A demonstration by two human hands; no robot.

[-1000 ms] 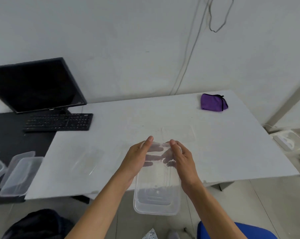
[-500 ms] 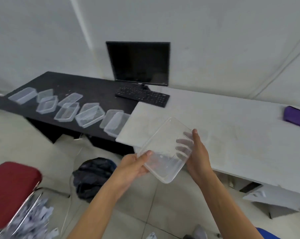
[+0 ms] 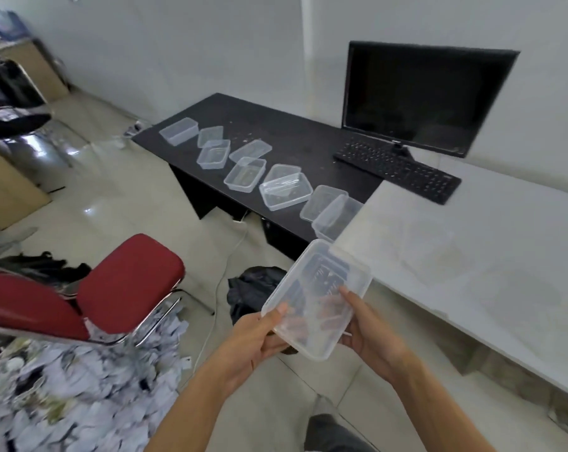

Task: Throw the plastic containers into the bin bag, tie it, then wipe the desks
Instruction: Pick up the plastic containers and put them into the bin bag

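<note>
Gripping the plastic container (image 3: 322,288) in left hand (image 3: 255,339) and right hand (image 3: 372,336), rim between thumbs and fingers; seems light, flimsy, slippery.

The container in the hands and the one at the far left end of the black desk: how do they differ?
The held container is tilted in mid-air; the far container rests on the black desk. The left hand and right hand grip the held container; nothing touches the far container. Both are clear, rectangular plastic and look empty.
</note>
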